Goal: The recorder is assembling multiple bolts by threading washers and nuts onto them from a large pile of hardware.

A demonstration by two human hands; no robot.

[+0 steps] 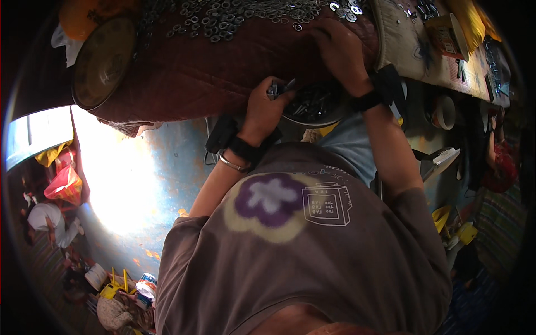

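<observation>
My left hand (264,111) is closed around dark metal bolts (273,90), whose ends stick out between thumb and fingers. It is at the near edge of a table covered in dark red cloth (184,78). To its right, my right hand (341,53) reaches over the cloth beside a loose washer (297,26). Its fingers are bent and drawn together, their tips in shadow; what they hold, if anything, is hidden. Many metal washers (223,22) lie spread along the far side. Below my hands, a round bowl (301,121) holds many dark bolts (318,103).
A shallow round dish (103,64) stands tilted at the table's left end, by an orange object (84,17). On the right, a paper cup (448,36) lies on a pale cloth (407,44) near yellow material (469,22). Other people (50,218) sit at the far left.
</observation>
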